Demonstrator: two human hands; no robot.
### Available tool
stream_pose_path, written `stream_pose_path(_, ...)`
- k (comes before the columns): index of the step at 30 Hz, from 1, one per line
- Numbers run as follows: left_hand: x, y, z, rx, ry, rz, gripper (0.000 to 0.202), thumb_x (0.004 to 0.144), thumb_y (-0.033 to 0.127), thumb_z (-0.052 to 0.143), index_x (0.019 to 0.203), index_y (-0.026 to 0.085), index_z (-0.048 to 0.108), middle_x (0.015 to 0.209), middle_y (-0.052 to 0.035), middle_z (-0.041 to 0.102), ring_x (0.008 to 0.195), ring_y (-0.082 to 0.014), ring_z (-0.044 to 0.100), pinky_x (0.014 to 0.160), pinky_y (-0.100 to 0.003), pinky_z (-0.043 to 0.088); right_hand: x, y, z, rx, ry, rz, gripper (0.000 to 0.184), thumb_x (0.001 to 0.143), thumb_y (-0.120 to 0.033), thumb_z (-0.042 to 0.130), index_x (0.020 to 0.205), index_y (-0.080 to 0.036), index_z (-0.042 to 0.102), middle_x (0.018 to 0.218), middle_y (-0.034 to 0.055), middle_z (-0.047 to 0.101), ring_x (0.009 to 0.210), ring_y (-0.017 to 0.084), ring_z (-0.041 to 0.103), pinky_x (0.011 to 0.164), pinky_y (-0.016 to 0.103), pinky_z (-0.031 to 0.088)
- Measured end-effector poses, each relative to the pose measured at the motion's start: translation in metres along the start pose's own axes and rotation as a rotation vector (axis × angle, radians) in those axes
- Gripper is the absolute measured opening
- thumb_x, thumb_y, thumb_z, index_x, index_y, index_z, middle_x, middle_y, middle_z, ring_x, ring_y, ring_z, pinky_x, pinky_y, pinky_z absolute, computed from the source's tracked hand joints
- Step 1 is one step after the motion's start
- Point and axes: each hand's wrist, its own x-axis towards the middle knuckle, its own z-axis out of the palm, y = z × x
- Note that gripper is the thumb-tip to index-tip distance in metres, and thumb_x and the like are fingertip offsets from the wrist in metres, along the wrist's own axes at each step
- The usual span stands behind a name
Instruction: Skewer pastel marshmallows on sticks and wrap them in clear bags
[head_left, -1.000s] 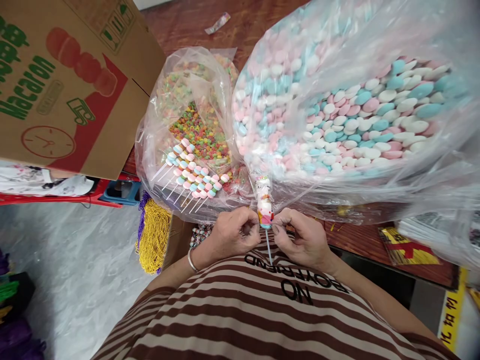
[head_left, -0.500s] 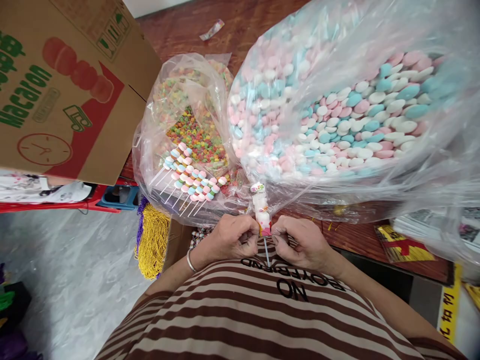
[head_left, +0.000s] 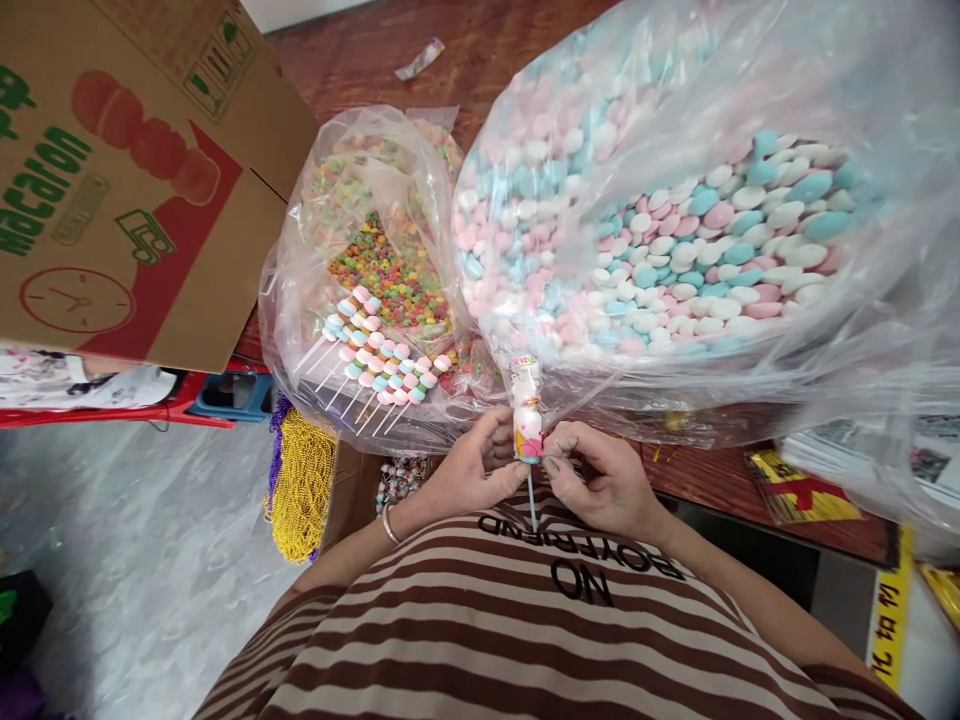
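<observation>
Upright between my hands, close to my chest, is a candy stick [head_left: 526, 415] in a printed wrapper, its white stick pointing down toward me. My left hand [head_left: 480, 465] holds the wrapper's lower left side, thumb near the base and fingers partly behind it. On the other side, my right hand [head_left: 604, 475] has thumb and fingertips pinched at the wrapper's lower right edge. Just beyond, to the left, several marshmallow skewers [head_left: 390, 355] lie in rows on a clear bag of small coloured candies [head_left: 390, 270].
A big clear bag of pink, blue and white marshmallows [head_left: 697, 240] covers the right of the wooden table [head_left: 352, 60]. A Macaron carton [head_left: 150, 180] stands at left. Gold bead strands [head_left: 304, 490] hang below it. A loose wrapper [head_left: 420, 60] lies at the back.
My left hand has loosened its curled pinch, its thumb now stretched along the wrapper's base. The wrapped candy stick has risen slightly. My right hand stays at the wrapper's edge.
</observation>
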Motion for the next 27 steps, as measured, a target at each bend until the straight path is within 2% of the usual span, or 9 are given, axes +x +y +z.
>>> stream_pose_path(3, 0.003, -0.004, 0.003, -0.215, -0.053, -0.090, 0.066, 0.086, 0.047, 0.071, 0.143, 0.023, 0.049, 0.120, -0.0111, 0.069, 0.105, -0.0230, 0.068, 0.096, -0.036, 0.051, 0.000, 0.002, 0.002, -0.063, 0.061, 0.013, 0.013, 0.085, -0.011, 0.053, 0.078, -0.022, 0.053, 0.064, -0.0049, 0.055, 0.052, 0.009, 0.048, 0.050, 0.020, 0.039)
stream_pose_path(6, 0.011, -0.006, 0.006, -0.307, -0.013, -0.180, 0.066, 0.086, 0.060, 0.065, 0.142, 0.026, 0.052, 0.100, -0.0071, 0.071, 0.073, -0.0170, 0.067, 0.070, -0.030, 0.055, 0.002, 0.006, 0.004, -0.180, 0.077, -0.066, 0.012, 0.088, -0.013, 0.053, 0.080, -0.022, 0.054, 0.062, -0.0052, 0.055, 0.050, 0.008, 0.046, 0.049, 0.022, 0.037)
stream_pose_path(9, 0.022, -0.002, 0.011, -0.201, 0.144, -0.171, 0.055, 0.089, 0.063, 0.061, 0.129, 0.025, 0.063, 0.075, -0.0011, 0.065, 0.049, -0.0105, 0.051, 0.049, -0.025, 0.044, 0.006, 0.011, 0.011, -0.332, 0.060, -0.217, 0.013, 0.091, -0.013, 0.050, 0.083, -0.022, 0.056, 0.065, -0.0022, 0.059, 0.055, 0.011, 0.051, 0.054, 0.025, 0.040)
stream_pose_path(12, 0.032, 0.008, 0.018, -0.015, 0.313, 0.001, 0.044, 0.091, 0.058, 0.061, 0.117, 0.024, 0.070, 0.086, -0.0048, 0.071, 0.072, -0.0170, 0.064, 0.069, -0.029, 0.054, 0.010, 0.015, 0.018, -0.482, 0.104, -0.347, 0.013, 0.091, -0.012, 0.050, 0.084, -0.021, 0.055, 0.065, 0.0006, 0.060, 0.059, 0.015, 0.054, 0.058, 0.029, 0.042)
stream_pose_path(15, 0.036, 0.017, 0.019, 0.101, 0.351, 0.110, 0.039, 0.095, 0.051, 0.058, 0.120, 0.023, 0.069, 0.112, -0.0077, 0.073, 0.106, -0.0224, 0.066, 0.095, -0.033, 0.052, 0.013, 0.015, 0.017, -0.465, 0.102, -0.393, 0.013, 0.091, -0.011, 0.051, 0.085, -0.022, 0.055, 0.064, -0.0003, 0.057, 0.058, 0.016, 0.053, 0.056, 0.030, 0.041)
stream_pose_path(19, 0.036, 0.027, 0.013, 0.264, 0.282, 0.183, 0.042, 0.101, 0.040, 0.050, 0.136, 0.021, 0.060, 0.130, -0.0090, 0.068, 0.119, -0.0216, 0.062, 0.106, -0.034, 0.046, 0.023, 0.014, -0.002, -0.083, 0.230, -0.036, 0.004, 0.096, -0.023, 0.055, 0.101, -0.023, 0.057, 0.082, 0.0016, 0.063, 0.072, 0.015, 0.061, 0.065, 0.028, 0.052)
stream_pose_path(21, 0.036, 0.030, 0.012, 0.337, 0.235, 0.229, 0.042, 0.101, 0.036, 0.051, 0.139, 0.021, 0.058, 0.135, -0.0098, 0.065, 0.125, -0.0221, 0.059, 0.110, -0.035, 0.042, 0.033, 0.017, -0.013, 0.114, 0.382, 0.152, 0.024, 0.097, -0.035, 0.060, 0.118, -0.025, 0.055, 0.105, 0.0068, 0.066, 0.092, 0.019, 0.066, 0.079, 0.033, 0.057)
stream_pose_path(23, 0.038, 0.031, 0.014, 0.348, 0.177, 0.243, 0.040, 0.099, 0.034, 0.056, 0.136, 0.021, 0.061, 0.135, -0.0094, 0.065, 0.126, -0.0229, 0.057, 0.112, -0.036, 0.040, 0.044, 0.021, -0.021, 0.266, 0.328, 0.215, 0.045, 0.094, -0.046, 0.064, 0.132, -0.027, 0.049, 0.126, 0.0107, 0.063, 0.109, 0.022, 0.065, 0.088, 0.037, 0.058)
stream_pose_path(27, 0.049, 0.021, 0.020, -0.074, 0.188, 0.126, 0.035, 0.092, 0.040, 0.067, 0.122, 0.022, 0.066, 0.113, -0.0061, 0.071, 0.100, -0.0187, 0.066, 0.098, -0.035, 0.050, 0.050, 0.027, -0.020, 0.356, 0.237, 0.229, 0.055, 0.095, -0.056, 0.059, 0.141, -0.029, 0.043, 0.138, 0.0126, 0.059, 0.119, 0.024, 0.064, 0.094, 0.042, 0.057)
